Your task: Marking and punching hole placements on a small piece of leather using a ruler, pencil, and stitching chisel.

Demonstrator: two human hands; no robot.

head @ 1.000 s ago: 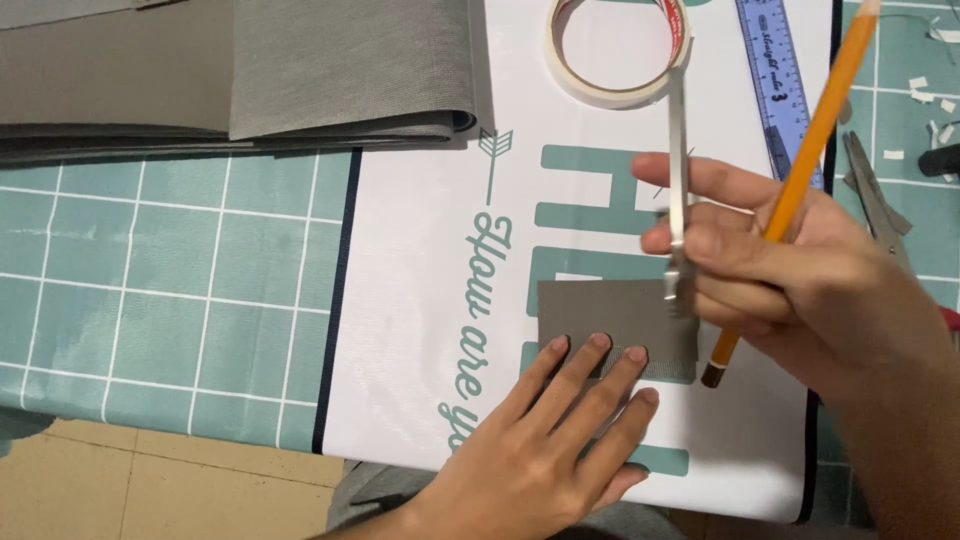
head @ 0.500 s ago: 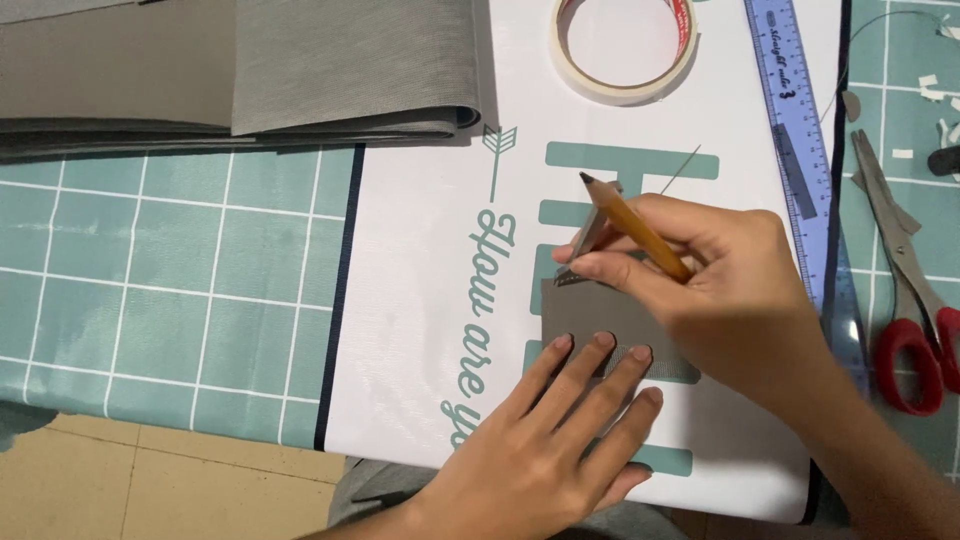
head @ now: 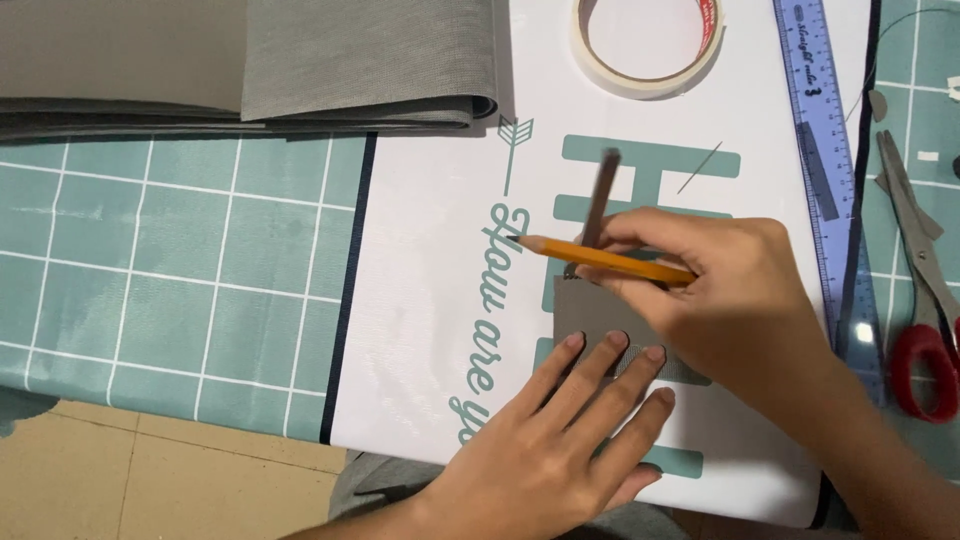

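A small grey fabric rectangle [head: 592,310] lies on a white mat with teal lettering [head: 430,300]. My left hand [head: 570,440] lies flat on the rectangle's near edge, fingers spread. My right hand [head: 730,300] grips an orange pencil [head: 600,260] lying almost level, tip pointing left, and also holds a thin dark grey tool [head: 598,210] whose lower end touches the fabric's far left corner. The tool's upper end is blurred.
Folded grey fabric [head: 300,70] lies at the back left on a teal grid cloth [head: 170,270]. A roll of tape [head: 647,45], a blue ruler [head: 825,150] and red-handled scissors [head: 925,290] lie at the back and right. The table's front edge [head: 180,425] is near.
My right hand came down from above the fabric to its far left corner. The pencil swung from upright to nearly level, pointing left. My left hand stayed flat on the fabric.
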